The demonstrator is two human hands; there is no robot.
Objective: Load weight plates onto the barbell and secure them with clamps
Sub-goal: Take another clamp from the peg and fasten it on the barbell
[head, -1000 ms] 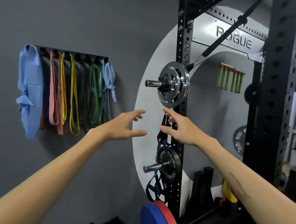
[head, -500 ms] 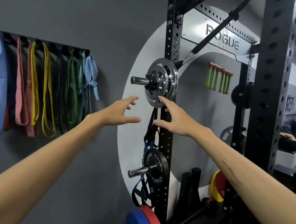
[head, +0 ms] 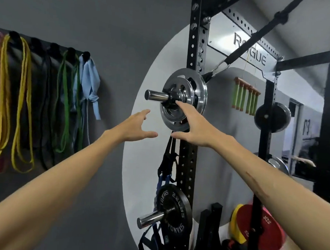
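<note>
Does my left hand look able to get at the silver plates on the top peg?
Probably yes: the left hand is open just below the peg, with nothing between it and the silver plates.

Black rack upright (head: 187, 160), frame centre. Upper storage peg (head: 155, 95) carries stacked chrome plates (head: 189, 91). Lower peg (head: 149, 218) carries a black 10 kg plate (head: 177, 205); straps (head: 167, 163) hang between.
</note>
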